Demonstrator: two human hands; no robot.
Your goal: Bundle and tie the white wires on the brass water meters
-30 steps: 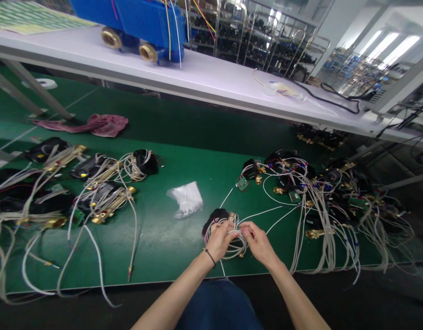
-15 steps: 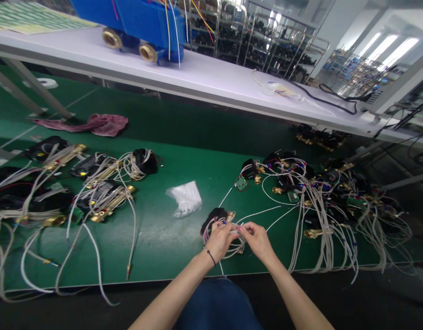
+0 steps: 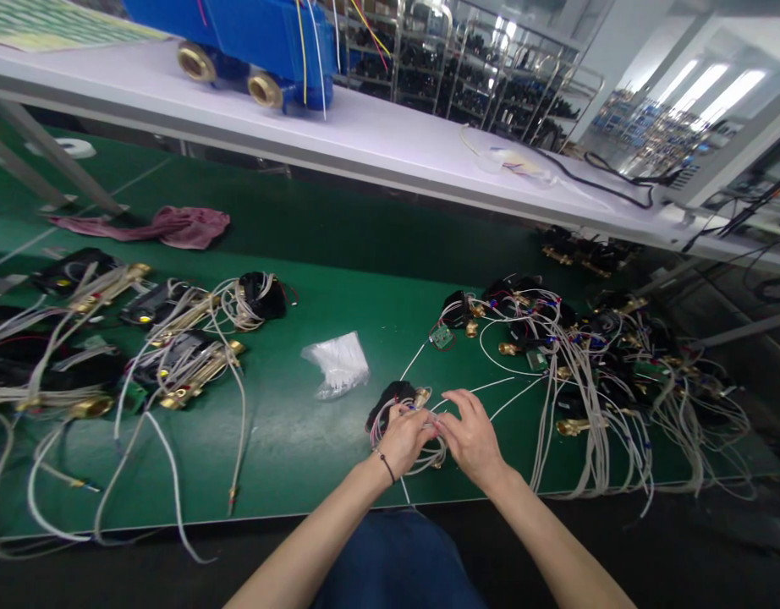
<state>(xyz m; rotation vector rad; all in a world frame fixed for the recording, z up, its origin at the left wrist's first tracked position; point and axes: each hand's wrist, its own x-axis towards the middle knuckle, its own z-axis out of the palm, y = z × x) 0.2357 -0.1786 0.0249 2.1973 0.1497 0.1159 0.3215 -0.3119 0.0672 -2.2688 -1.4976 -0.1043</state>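
Note:
At the near edge of the green bench lies a black meter unit [image 3: 390, 396] with a brass fitting and looped grey cables [image 3: 429, 461]. My left hand [image 3: 403, 441] is closed over these cables, gripping part of the bundle. Close against its fingertips, my right hand [image 3: 474, 441] pinches at the same cables with thumb and forefinger, its other fingers lifted. What exactly sits between the fingertips is too small to make out. A clear plastic bag [image 3: 337, 365] of small white pieces rests left of the unit.
Several brass-fitted meter units [image 3: 193, 359] with trailing cables lie on the left. More units and tangled cables [image 3: 584, 372] crowd the right, with a small green circuit board [image 3: 441, 337] near them. A pink cloth [image 3: 190, 227] lies under the white shelf [image 3: 390, 139], which bears a blue brass-ported device [image 3: 238, 42].
My right hand's fingers have lifted and spread somewhat, while thumb and forefinger stay at the cables. My left hand keeps its hold. The whole view has shifted slightly.

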